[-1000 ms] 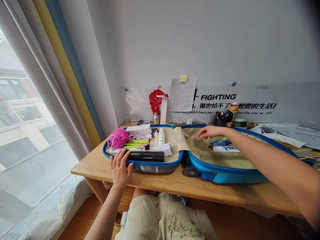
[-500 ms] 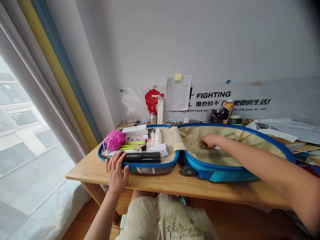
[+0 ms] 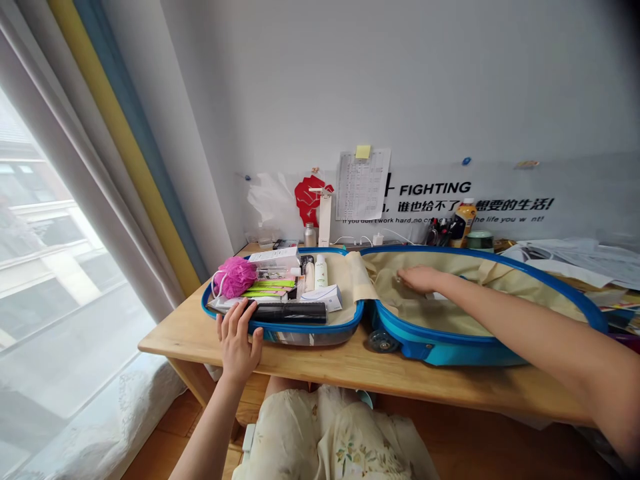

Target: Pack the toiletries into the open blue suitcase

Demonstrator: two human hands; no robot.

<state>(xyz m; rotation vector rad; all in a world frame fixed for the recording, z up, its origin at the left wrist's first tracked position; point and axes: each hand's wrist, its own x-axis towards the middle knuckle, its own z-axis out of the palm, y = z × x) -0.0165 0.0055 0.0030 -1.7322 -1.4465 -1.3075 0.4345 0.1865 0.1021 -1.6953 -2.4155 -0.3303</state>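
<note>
Hands: our two hands are well apart, and neither is clamped on anything we can see.
Left hand: our left hand lies open, fingers spread, over the near rim of the suitcase's left half, just beside a black cylindrical case.
Right hand: our right hand rests palm down on the beige lining of the right half; we cannot tell whether anything lies beneath the palm.
Suitcase: we count one blue hard-shell suitcase, lying open on the tabletop in two halves, left and right, with one wheel showing at the near side of the right half.
Left half: packed with one pink mesh bath puff at the left, one white box at the far side, one white lotion bottle, one small white carton and a stack of bright green packets, their number hard to tell.
Right half: beige lining only, as far as we can see, with a white object partly hidden near the right wrist.
Far side of the tabletop: one metal bottle, one orange-labelled drink bottle and one green tin.
Right side of the tabletop: loose papers, overlapping the suitcase's far right rim.
Wall: one printed sheet with one yellow sticky note, and one red fist cutout.
</note>
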